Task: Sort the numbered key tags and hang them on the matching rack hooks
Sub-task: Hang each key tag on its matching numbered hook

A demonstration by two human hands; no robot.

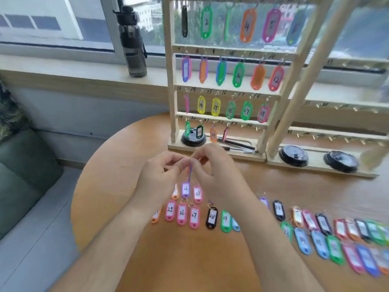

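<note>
Left hand [160, 172] and right hand [213, 165], fingers curled, pinch a blue key tag [190, 175].

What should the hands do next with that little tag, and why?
Probably lift the tag, pinched edge-on by the left hand and right hand, to the bottom row of the rack. The spots marked 23 and 24 there look bare, while tag 25 lies on the table. The held number cannot be read.

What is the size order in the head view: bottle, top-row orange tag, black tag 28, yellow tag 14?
Largest first: bottle, top-row orange tag, black tag 28, yellow tag 14. The last two look close; camera distance may cause the tags' differences.
</note>
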